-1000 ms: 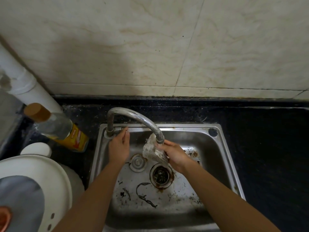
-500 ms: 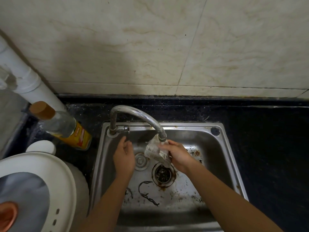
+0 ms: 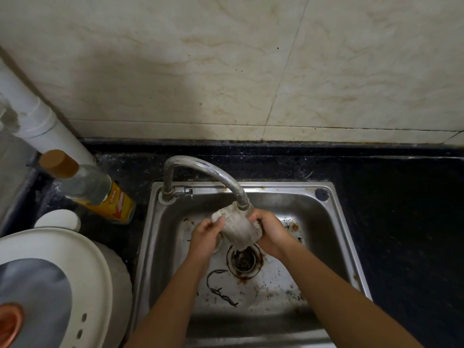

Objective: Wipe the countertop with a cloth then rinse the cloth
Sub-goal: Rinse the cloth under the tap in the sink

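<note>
A wet, greyish-white cloth is bunched up right under the spout of the curved metal tap, above the drain of the steel sink. My left hand grips the cloth's left side. My right hand grips its right side, fingers curled round it just below the spout. The black countertop runs to the right of the sink and behind it.
A clear bottle with a brown cap and yellow label stands left of the sink. A white appliance lid fills the lower left. A white pipe rises in the left corner. The stained sink floor holds a dark stringy scrap.
My left hand left the tap handle at the sink's back left and came across to take hold of the cloth. My right hand kept the cloth under the spout.
</note>
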`<state>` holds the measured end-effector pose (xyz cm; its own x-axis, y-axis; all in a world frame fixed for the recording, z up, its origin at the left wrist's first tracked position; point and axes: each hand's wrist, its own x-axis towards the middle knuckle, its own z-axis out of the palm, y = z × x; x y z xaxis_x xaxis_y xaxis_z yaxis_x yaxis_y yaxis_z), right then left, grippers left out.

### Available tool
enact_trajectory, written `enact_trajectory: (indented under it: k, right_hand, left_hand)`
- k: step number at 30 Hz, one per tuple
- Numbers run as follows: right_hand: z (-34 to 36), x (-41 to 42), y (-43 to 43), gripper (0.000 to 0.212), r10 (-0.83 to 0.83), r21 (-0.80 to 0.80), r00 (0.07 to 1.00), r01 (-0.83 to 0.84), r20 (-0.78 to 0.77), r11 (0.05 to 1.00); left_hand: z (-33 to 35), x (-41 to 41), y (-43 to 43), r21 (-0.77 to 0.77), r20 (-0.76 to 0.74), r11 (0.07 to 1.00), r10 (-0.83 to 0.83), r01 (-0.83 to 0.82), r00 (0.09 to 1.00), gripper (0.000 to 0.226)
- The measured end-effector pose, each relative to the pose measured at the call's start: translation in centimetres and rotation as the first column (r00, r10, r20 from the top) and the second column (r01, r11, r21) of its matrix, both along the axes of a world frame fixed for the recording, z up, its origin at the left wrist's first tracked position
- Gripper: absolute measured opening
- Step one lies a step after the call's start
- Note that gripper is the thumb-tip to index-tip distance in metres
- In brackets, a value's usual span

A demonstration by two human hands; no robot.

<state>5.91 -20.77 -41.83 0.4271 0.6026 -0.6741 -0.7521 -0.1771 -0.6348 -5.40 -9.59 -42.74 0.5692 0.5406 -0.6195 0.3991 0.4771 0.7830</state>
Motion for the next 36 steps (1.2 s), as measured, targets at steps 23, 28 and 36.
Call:
enact_trajectory:
  k: [23,28,36]
  right_hand:
    - [0.1,-0.6,-0.1,0.027,-0.091,-0.257,0.969,0.151,0.231,0.954]
    - [0.0,-0.4,-0.8,0.021,-0.066,-0.102,0.982,0.085,0.175,0.991]
    - [-0.1,-0.6,0.2,0.029,-0.008,-0.026,0.997,0.010,0.071,1.000]
  left_hand:
    - [0.8,3.5,-2.9,0.100,-0.102,0.994,0.043,-0.033,0.994,0.045]
    - [0.3,3.2,-2.3,0.048,-0.097,0.998,0.036,-0.032,0.995,0.038]
    - [1.2,1.9,-1.1,-0.062,-0.044,0.990,0.126,-0.128,0.991,0.012]
